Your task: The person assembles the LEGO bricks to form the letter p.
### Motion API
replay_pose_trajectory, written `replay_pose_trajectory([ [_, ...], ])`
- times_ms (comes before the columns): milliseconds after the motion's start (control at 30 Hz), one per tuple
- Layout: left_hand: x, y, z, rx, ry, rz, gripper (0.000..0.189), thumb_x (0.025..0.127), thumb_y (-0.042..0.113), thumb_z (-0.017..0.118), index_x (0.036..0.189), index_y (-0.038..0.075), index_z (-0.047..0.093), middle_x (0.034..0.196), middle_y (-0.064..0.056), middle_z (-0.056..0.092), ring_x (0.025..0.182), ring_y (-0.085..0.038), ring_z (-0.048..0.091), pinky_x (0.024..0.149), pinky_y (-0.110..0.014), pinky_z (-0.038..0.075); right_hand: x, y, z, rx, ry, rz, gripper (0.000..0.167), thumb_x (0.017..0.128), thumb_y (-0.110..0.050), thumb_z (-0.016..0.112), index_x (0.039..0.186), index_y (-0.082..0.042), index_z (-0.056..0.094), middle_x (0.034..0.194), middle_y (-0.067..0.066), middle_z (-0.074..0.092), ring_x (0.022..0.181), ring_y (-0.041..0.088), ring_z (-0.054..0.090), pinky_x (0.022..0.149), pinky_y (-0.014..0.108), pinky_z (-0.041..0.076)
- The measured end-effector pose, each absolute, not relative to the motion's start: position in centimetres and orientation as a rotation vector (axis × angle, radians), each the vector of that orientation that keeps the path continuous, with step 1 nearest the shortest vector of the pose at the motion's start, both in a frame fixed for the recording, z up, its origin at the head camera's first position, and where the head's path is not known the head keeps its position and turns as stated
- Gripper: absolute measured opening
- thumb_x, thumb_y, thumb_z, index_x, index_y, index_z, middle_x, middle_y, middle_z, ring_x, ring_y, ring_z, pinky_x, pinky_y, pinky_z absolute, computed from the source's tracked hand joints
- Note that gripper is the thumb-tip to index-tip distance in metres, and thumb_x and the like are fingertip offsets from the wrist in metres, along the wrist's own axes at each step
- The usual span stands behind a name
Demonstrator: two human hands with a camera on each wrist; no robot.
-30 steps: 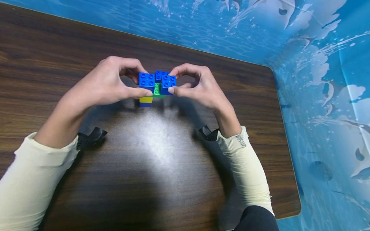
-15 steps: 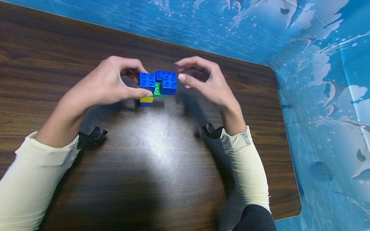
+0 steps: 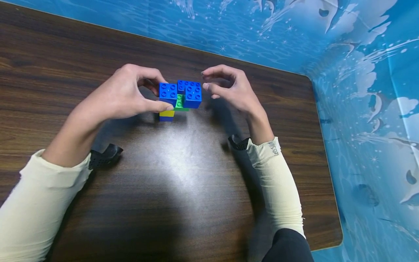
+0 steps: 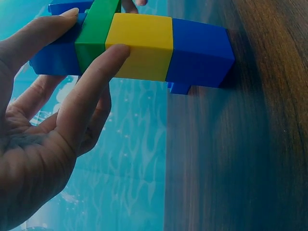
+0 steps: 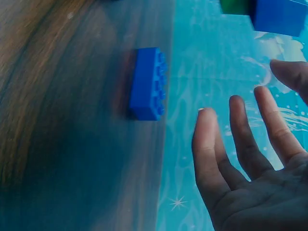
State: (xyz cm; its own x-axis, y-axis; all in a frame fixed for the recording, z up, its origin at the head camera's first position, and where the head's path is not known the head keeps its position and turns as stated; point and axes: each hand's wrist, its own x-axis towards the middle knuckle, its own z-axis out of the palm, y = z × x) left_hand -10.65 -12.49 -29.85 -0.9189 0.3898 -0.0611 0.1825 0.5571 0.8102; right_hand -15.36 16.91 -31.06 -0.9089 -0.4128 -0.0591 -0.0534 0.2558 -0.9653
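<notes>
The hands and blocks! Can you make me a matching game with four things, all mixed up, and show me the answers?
Things:
1. left hand
2. right hand
3. yellow block
4. table

Clues:
A. brown, with wood grain
B. holding nothing
C. between a green block and a blue block
D. gripping the block tower

Pairs: 1-D, 2-B, 3-C, 4-A

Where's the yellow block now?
In the left wrist view, the yellow block is at top centre, between a green block on its left and a blue block on its right, partly covered by the left hand.
</notes>
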Motion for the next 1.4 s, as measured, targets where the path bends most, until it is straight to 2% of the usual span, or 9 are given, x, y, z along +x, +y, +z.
replay_pose_trajectory([
  [167,-10.7,-12.5,-29.9,0.477,2.564,1.291,0.039,0.084,0.028,0.095,0.113,0.010,0.077,0.108,-0.015,0.076,0.099,-0.030,0.067,0.085,-0.038,0.046,-16.2,16.7,-32.2,-0.316,2.211,-1.638,0.039,0.097,-0.002,0.075,0.135,0.000,0.067,0.140,0.024,0.064,0.109,0.021,0.077,0.086,0.046,0.066],
  [333,-10.7,-12.6,-30.1,0.459,2.556,1.289,0.039,0.083,0.029,0.096,0.112,0.011,0.077,0.108,-0.015,0.076,0.099,-0.030,0.068,0.085,-0.039,0.046,-17.3,16.5,-33.6,-0.199,2.213,-1.546,0.055,0.098,-0.004,0.075,0.150,-0.005,0.058,0.146,0.019,0.061,0.113,0.029,0.075,0.084,0.040,0.067],
  [433,-10.7,-12.6,-30.1,0.448,2.550,1.289,0.039,0.083,0.029,0.096,0.113,0.011,0.077,0.109,-0.015,0.076,0.100,-0.030,0.068,0.085,-0.038,0.046,-17.7,16.4,-34.3,-0.172,2.214,-1.501,0.056,0.099,-0.003,0.073,0.152,-0.008,0.056,0.149,0.016,0.059,0.114,0.027,0.073,0.083,0.038,0.067],
  [633,-10.7,-12.5,-30.1,0.427,2.531,1.286,0.039,0.083,0.030,0.096,0.112,0.012,0.077,0.109,-0.014,0.076,0.099,-0.027,0.068,0.083,-0.035,0.047,-17.7,15.9,-35.3,-0.181,2.244,-1.429,0.054,0.098,-0.002,0.076,0.150,-0.010,0.060,0.143,0.012,0.062,0.090,0.019,0.065,0.077,0.035,0.066],
  [733,-10.7,-12.5,-30.0,0.420,2.527,1.290,0.038,0.083,0.030,0.096,0.111,0.012,0.077,0.108,-0.013,0.076,0.098,-0.026,0.068,0.083,-0.034,0.048,-17.7,15.6,-35.4,-0.197,2.271,-1.416,0.054,0.098,-0.003,0.077,0.148,-0.010,0.061,0.140,0.012,0.064,0.085,0.017,0.062,0.073,0.034,0.066],
  [933,-10.8,-12.6,-30.1,0.405,2.516,1.298,0.038,0.082,0.031,0.097,0.109,0.013,0.077,0.108,-0.012,0.076,0.098,-0.025,0.067,0.082,-0.033,0.047,-17.8,15.3,-35.8,-0.204,2.329,-1.375,0.049,0.097,-0.002,0.077,0.144,-0.010,0.064,0.134,0.011,0.064,0.085,0.016,0.058,0.070,0.030,0.065],
  [1100,-10.7,-12.6,-30.1,0.405,2.510,1.302,0.039,0.082,0.030,0.097,0.110,0.012,0.076,0.109,-0.013,0.075,0.100,-0.027,0.067,0.083,-0.036,0.048,-17.6,14.9,-35.9,-0.213,2.408,-1.316,0.040,0.097,-0.001,0.077,0.136,-0.009,0.070,0.119,0.008,0.065,0.087,0.017,0.055,0.066,0.027,0.061],
  [1400,-10.7,-12.6,-30.1,0.389,2.502,1.301,0.039,0.081,0.029,0.097,0.109,0.012,0.076,0.110,-0.014,0.074,0.100,-0.028,0.066,0.083,-0.038,0.048,-17.4,15.0,-35.6,-0.171,2.374,-1.404,0.035,0.094,0.004,0.078,0.127,-0.005,0.074,0.112,0.009,0.068,0.092,0.020,0.065,0.072,0.029,0.064],
])
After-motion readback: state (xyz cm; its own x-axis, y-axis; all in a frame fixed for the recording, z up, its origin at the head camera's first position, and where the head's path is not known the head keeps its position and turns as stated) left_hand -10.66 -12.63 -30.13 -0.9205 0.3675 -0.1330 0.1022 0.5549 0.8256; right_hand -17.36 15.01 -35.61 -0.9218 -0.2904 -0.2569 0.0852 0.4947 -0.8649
